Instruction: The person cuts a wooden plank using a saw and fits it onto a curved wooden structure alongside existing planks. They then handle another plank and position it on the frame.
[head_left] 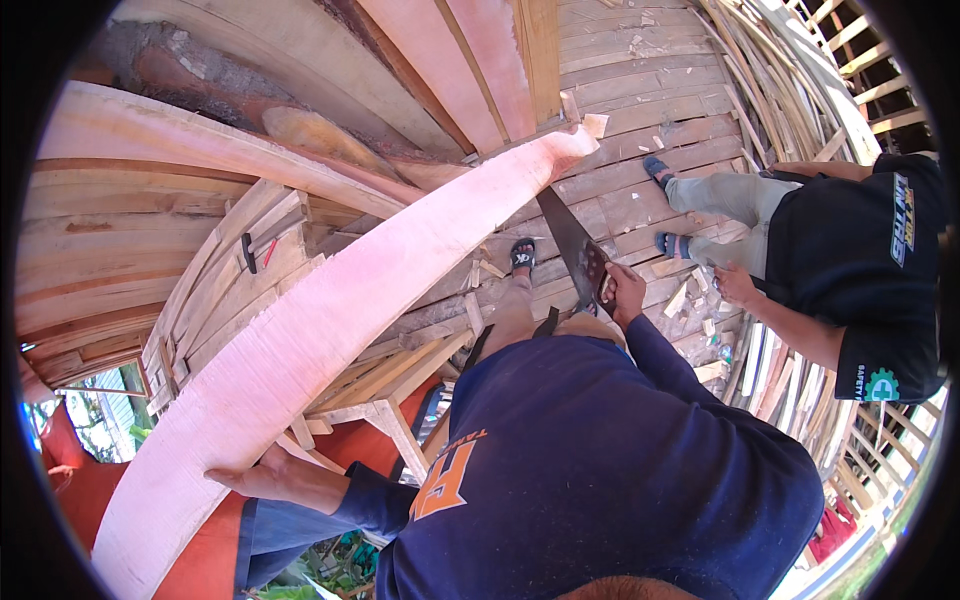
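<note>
A long, curved, pinkish wooden plank [330, 300] runs from the lower left up to a narrow, notched end at upper middle. My left hand [268, 476] grips the plank's near edge toward its broad lower end, some fingers hidden. My right hand [626, 292] is closed around the brown handle of a handsaw [570, 232]. The saw's dark blade slants up and left, and its tip meets or passes under the plank's edge near the narrow end; I cannot tell which. A small wood block [595, 126] sits at that end.
At right stands another person [850, 270] in a black shirt, with one hand [738, 285] low in front. Curved timbers [240, 150] rise behind the plank. Wood offcuts [678, 300] litter the slatted floor [640, 110]. A black-handled tool [249, 253] and a red stick [270, 252] lie on boards.
</note>
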